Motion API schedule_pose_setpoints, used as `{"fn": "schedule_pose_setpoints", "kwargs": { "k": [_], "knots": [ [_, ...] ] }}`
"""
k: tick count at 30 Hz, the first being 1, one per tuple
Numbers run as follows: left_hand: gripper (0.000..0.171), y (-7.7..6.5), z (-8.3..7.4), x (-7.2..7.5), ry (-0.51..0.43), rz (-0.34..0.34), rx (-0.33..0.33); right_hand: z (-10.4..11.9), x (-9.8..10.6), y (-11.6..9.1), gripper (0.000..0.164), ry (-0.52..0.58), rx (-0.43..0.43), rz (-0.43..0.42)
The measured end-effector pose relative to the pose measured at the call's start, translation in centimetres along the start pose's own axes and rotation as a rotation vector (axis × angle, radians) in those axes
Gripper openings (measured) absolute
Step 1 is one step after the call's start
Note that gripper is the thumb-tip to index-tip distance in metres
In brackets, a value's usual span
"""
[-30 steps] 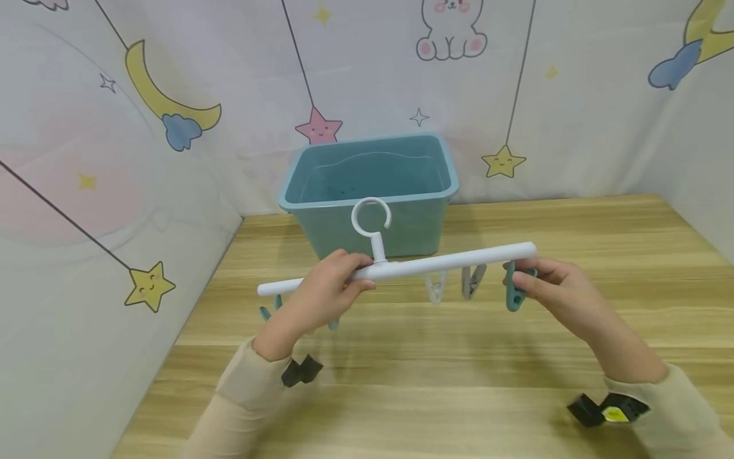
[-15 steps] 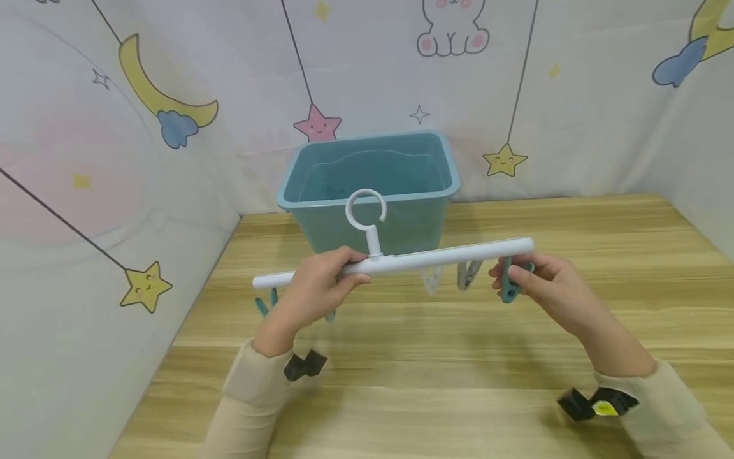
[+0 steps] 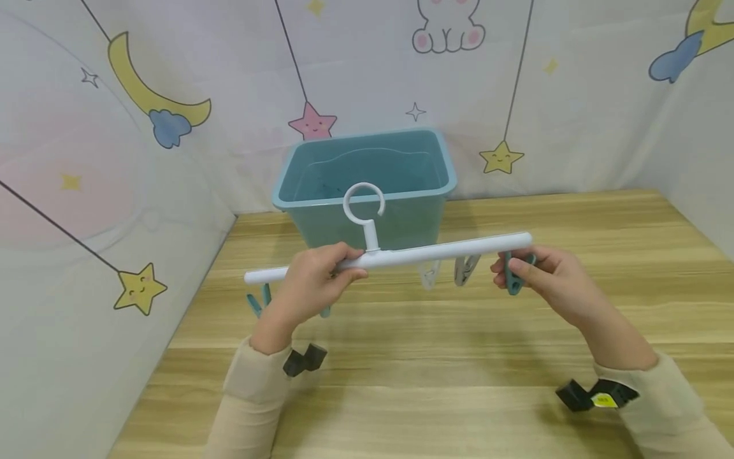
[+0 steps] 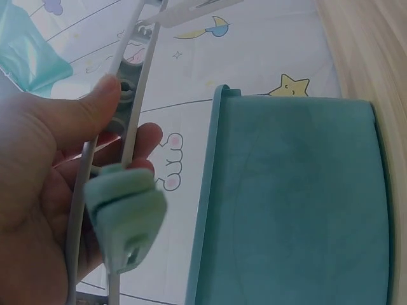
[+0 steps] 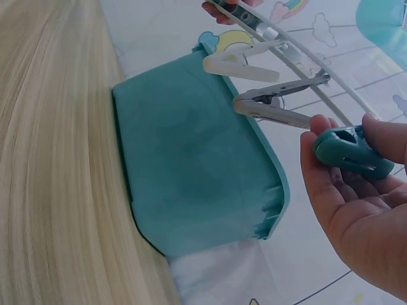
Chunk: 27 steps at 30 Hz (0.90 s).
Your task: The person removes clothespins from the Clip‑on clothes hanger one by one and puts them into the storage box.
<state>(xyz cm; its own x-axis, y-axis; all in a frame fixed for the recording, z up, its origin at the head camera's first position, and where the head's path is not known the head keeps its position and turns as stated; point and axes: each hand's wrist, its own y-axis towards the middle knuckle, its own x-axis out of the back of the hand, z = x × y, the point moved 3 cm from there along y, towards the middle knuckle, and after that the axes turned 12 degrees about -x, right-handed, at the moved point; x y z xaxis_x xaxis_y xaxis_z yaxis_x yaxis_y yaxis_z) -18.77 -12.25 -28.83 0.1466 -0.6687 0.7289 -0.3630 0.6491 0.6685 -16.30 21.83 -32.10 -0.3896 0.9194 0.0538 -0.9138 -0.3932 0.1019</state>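
Note:
A white clip hanger [image 3: 453, 250] with a round hook [image 3: 346, 203] is held up over the table, its bar tilted slightly up to the right. My left hand [image 3: 312, 277] grips the bar just left of the hook, thumb and fingers on either side. At the bar's right end, my right hand [image 3: 553, 271] pinches a teal clothespin [image 5: 356, 152] between thumb and fingers. Beside it hang a grey clothespin [image 5: 273, 107] and a white clothespin [image 5: 241, 68]. A teal clothespin [image 3: 259, 301] dangles at the left end, and a pale green clothespin [image 4: 124, 210] hangs by my left hand.
Behind the hanger, a teal plastic bin [image 3: 367, 222] stands on the wood-grain table [image 3: 413, 389], close to the back wall. A cloth printed with moons and stars [image 3: 367, 64] covers the walls at the back and left.
The hanger and both hands have risen slightly in the head view, the left end shifting a little left. My right hand keeps its pinch on the teal clothespin.

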Motion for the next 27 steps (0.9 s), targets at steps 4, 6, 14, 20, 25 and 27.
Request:
{"fn": "schedule_pose_setpoints", "kwargs": {
  "k": [4,6,14,20,25,27],
  "knots": [
    [0.023,0.4,-0.3,-0.4,0.023,-0.043,-0.064,0.4,0.6,-0.5,0.016,-0.080,-0.072,-0.074],
    [0.024,0.6,-0.4,-0.6,0.037,-0.057,-0.088,0.6,0.9,-0.6,0.015,-0.109,-0.080,-0.082],
    [0.024,1.6,-1.0,-0.7,0.068,-0.088,-0.136,1.7,1.3,-1.3,0.015,-0.111,-0.013,-0.109],
    [0.027,1.9,-1.4,-0.2,0.070,-0.106,-0.139,2.4,1.1,-1.5,0.016,-0.051,0.039,-0.149],
    [0.026,1.8,-1.5,-0.2,0.066,-0.106,-0.130,2.7,0.6,-1.8,0.012,-0.079,0.008,-0.253],
    [0.025,1.7,-1.5,-0.2,0.064,-0.110,-0.131,2.7,0.5,-1.8,0.011,-0.066,0.009,-0.290]
  ]
}}
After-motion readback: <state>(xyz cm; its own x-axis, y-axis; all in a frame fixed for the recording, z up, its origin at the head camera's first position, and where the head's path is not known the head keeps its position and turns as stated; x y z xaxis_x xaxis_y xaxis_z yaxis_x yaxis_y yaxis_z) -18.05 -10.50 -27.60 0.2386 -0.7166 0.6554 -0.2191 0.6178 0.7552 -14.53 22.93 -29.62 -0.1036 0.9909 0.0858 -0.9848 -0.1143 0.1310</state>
